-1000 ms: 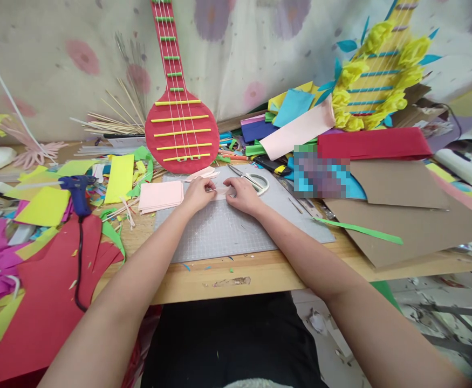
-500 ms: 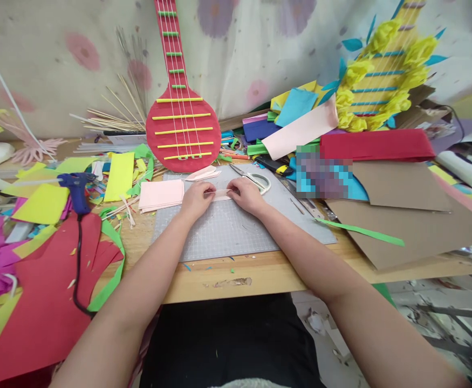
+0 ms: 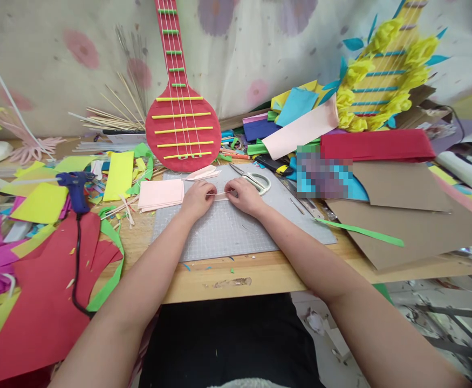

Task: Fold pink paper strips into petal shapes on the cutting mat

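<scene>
Between my hands is a narrow pale pink paper piece point(image 3: 220, 197), held low over the grey cutting mat point(image 3: 219, 237). My left hand point(image 3: 197, 199) pinches its left end, fingers closed. At the other end my right hand point(image 3: 244, 195) is closed on it too. Part of the paper is hidden by my fingers. White-handled scissors point(image 3: 265, 183) lie just beyond my right hand. To the left of my left hand sits a stack of pale pink paper point(image 3: 161, 194). A folded pink piece point(image 3: 202, 173) rests behind my hands.
A red paper lute point(image 3: 183, 129) leans upright at the back. The blue glue gun point(image 3: 76, 188) stands at left over red sheets point(image 3: 49, 291). Brown cardboard point(image 3: 414, 226) and a green strip point(image 3: 361, 231) lie at right. A yellow flowered instrument point(image 3: 381, 81) stands behind.
My right hand has shifted very slightly to the left along the pink paper. Both hands keep hold of it, and the other things stay where they were.
</scene>
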Demonstrator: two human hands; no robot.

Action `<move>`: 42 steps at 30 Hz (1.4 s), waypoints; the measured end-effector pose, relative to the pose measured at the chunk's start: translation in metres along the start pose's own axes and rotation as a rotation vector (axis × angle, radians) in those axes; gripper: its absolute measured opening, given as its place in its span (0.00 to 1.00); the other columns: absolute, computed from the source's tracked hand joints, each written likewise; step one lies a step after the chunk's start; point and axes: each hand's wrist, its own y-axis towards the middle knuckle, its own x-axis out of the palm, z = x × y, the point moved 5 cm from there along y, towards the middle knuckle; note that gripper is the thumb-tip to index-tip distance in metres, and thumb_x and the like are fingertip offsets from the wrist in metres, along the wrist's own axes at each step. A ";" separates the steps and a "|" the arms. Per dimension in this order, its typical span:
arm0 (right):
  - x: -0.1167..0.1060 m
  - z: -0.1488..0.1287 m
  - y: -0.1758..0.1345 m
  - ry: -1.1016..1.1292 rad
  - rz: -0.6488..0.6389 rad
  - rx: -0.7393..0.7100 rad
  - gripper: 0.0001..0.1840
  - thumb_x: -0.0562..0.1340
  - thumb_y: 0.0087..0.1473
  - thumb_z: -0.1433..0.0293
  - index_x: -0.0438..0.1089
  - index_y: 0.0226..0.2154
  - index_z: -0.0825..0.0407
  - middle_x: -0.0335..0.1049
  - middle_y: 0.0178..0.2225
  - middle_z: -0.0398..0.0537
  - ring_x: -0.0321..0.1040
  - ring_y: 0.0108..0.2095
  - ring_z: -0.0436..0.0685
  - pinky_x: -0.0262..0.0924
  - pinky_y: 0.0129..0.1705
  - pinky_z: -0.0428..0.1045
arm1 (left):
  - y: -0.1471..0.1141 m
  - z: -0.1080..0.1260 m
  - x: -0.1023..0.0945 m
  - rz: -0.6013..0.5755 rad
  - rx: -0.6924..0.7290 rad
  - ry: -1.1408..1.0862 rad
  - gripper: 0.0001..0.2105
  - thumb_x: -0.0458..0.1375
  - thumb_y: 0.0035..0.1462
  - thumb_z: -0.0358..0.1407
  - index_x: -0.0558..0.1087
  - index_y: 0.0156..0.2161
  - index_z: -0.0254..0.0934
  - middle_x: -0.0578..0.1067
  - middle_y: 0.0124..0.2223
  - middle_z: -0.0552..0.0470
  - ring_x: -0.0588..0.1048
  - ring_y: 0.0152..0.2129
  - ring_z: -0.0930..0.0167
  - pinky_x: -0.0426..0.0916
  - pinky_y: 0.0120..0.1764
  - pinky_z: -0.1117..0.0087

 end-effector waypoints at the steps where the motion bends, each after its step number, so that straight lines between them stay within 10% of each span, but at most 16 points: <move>1: 0.001 0.000 0.000 -0.010 0.005 -0.003 0.05 0.54 0.49 0.75 0.65 0.29 0.52 0.67 0.31 0.49 0.59 0.36 0.57 0.53 0.39 0.50 | 0.000 0.000 -0.001 0.000 0.000 -0.011 0.07 0.54 0.47 0.25 0.71 0.31 0.37 0.72 0.34 0.49 0.69 0.37 0.66 0.64 0.41 0.66; 25: 0.003 -0.004 -0.007 0.055 -0.105 -0.006 0.06 0.58 0.50 0.70 0.68 0.33 0.53 0.66 0.38 0.51 0.59 0.42 0.58 0.52 0.48 0.54 | -0.006 -0.011 -0.010 -0.128 -0.060 -0.021 0.06 0.59 0.45 0.36 0.70 0.30 0.37 0.70 0.31 0.51 0.68 0.32 0.68 0.64 0.38 0.65; 35: 0.010 0.014 -0.002 0.660 -0.011 0.301 0.09 0.59 0.48 0.65 0.59 0.32 0.50 0.62 0.25 0.39 0.57 0.25 0.48 0.53 0.28 0.46 | -0.009 -0.011 0.003 0.109 -0.589 -1.208 0.14 0.64 0.41 0.35 0.68 0.36 0.35 0.75 0.32 0.53 0.75 0.31 0.71 0.68 0.40 0.66; 42: 0.014 0.011 0.001 0.788 -0.046 0.332 0.13 0.60 0.46 0.64 0.58 0.34 0.50 0.61 0.24 0.37 0.58 0.24 0.48 0.53 0.27 0.46 | -0.011 0.001 0.011 0.175 -0.764 -1.265 0.08 0.65 0.42 0.31 0.72 0.30 0.32 0.77 0.31 0.49 0.78 0.33 0.66 0.73 0.40 0.61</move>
